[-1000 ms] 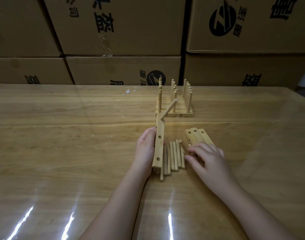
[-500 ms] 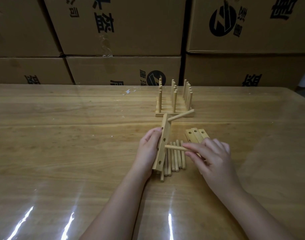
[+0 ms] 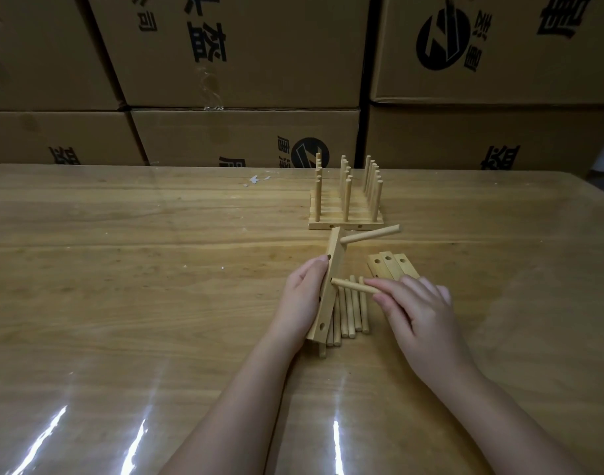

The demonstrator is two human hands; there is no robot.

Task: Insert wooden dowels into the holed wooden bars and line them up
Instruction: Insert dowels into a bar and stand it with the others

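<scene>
My left hand grips a holed wooden bar, tipped on its long edge near the table's middle. One dowel sticks out of the bar's far hole, pointing right. My right hand pinches a second dowel whose left tip touches the bar at its middle hole. Several loose dowels lie under it on the table. Three bare holed bars lie side by side just right of them, partly hidden by my right hand. Farther back stands a row of finished bars with upright dowels.
The wooden table has a glossy transparent cover with bright glare streaks near its front edge. Stacked cardboard boxes form a wall along the table's far edge. A small white scrap lies near the back.
My right hand picked a dowel from the loose pile and brought its tip to the bar's middle hole. My left hand tilted the bar, so its inserted dowel swung down to point right.
</scene>
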